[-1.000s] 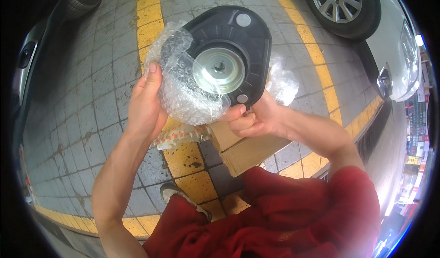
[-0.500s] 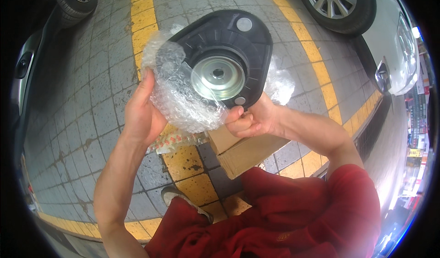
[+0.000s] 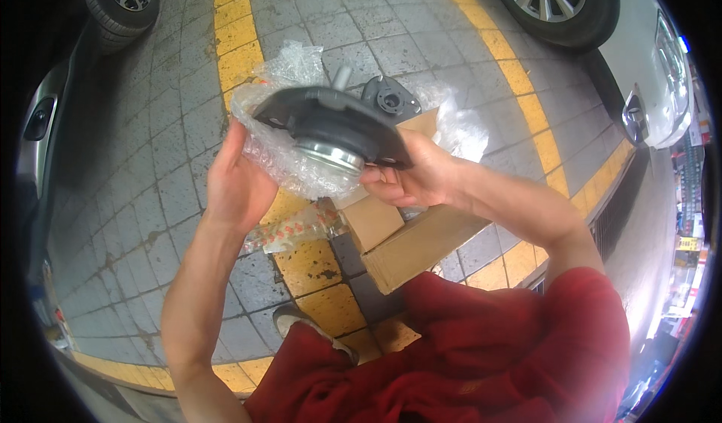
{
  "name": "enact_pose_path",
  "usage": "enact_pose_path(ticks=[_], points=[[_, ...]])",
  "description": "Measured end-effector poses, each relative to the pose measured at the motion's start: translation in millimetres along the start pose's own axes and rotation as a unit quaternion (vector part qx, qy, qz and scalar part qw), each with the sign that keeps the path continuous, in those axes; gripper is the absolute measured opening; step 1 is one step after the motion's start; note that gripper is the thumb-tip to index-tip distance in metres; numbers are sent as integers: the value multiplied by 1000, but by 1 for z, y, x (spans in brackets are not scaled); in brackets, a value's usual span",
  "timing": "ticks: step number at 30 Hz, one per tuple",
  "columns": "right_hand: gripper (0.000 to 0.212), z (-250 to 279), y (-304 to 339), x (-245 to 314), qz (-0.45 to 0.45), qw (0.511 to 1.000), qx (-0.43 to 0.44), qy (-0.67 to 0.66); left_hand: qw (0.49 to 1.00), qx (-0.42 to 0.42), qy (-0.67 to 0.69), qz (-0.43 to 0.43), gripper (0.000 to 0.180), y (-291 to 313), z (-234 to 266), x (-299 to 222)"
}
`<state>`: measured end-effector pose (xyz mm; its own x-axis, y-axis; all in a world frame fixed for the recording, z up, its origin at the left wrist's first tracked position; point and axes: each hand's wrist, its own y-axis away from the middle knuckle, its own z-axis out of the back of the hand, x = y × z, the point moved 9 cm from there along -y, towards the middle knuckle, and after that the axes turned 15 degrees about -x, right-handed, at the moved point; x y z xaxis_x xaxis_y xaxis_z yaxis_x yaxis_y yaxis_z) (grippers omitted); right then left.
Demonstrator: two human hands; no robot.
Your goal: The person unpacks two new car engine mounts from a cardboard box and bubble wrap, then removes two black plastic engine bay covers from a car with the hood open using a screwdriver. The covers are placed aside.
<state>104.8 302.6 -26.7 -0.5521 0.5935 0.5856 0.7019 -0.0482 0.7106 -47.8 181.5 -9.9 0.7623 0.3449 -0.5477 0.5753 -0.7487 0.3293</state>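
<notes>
Gripping above the cardboard box [image 3: 429, 248] — with right hand [image 3: 423, 170] closed on the black mount [image 3: 338, 127] at its edge, with left hand [image 3: 242, 186] against bubble wrap [image 3: 277, 152], too hidden to judge closure. Just tipped edge-on — so now exposing second dark part [image 3: 380, 100], then stud [image 3: 343, 78].

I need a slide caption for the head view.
Left hand touching bubble wrap, right hand holding a black part, a cardboard box nearby.

Mount [image 3: 338, 126] between left hand [image 3: 239, 186] and right hand [image 3: 421, 169], box [image 3: 425, 248] below, second mount [image 3: 404, 107] beyond
</notes>
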Motion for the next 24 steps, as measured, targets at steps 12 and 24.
enact_pose_path(ticks=[12, 24], points=[[51, -23, 15, 1, -68, 950, 287, -98, 998, 50, 13, 24, 57, -9, -18, 5], [40, 31, -17, 30, 24, 992, 23, -121, 981, 37, -155, -111, 70, -37, -18, -14]])
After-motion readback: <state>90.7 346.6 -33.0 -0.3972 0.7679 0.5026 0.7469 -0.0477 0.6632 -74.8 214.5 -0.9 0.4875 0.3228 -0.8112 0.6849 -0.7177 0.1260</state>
